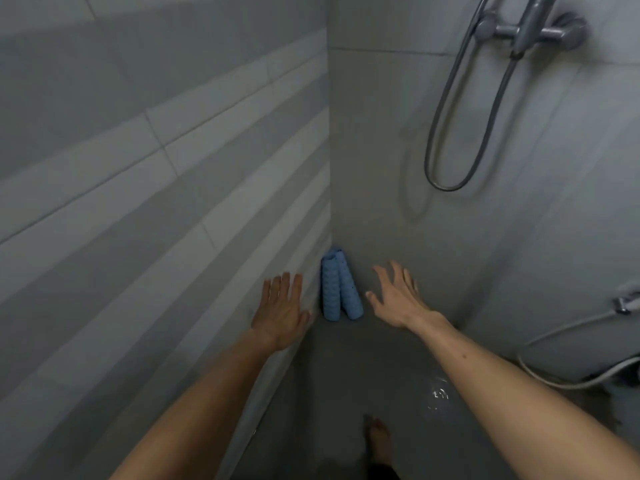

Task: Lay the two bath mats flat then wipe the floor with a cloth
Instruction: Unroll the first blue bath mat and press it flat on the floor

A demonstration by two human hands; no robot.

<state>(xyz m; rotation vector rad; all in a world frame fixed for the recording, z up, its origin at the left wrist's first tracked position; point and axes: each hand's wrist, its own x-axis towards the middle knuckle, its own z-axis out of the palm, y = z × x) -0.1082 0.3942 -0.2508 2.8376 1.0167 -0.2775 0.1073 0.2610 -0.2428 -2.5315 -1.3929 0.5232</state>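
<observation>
Two blue bath mats, rolled up, stand on end in the far corner of the shower: the left roll (330,292) and the right roll (349,292) lean together against the tiled walls. My left hand (282,308) is stretched out just left of them, fingers apart, holding nothing. My right hand (398,294) reaches out just right of them, fingers spread and empty. Neither hand touches the rolls. No cloth is in view.
The grey floor (346,375) is wet, with a shiny puddle (438,393) at the right. A shower mixer and looping hose (453,133) hang on the back wall. A second hose (554,375) and fitting lie at the lower right. My bare foot (377,441) stands below.
</observation>
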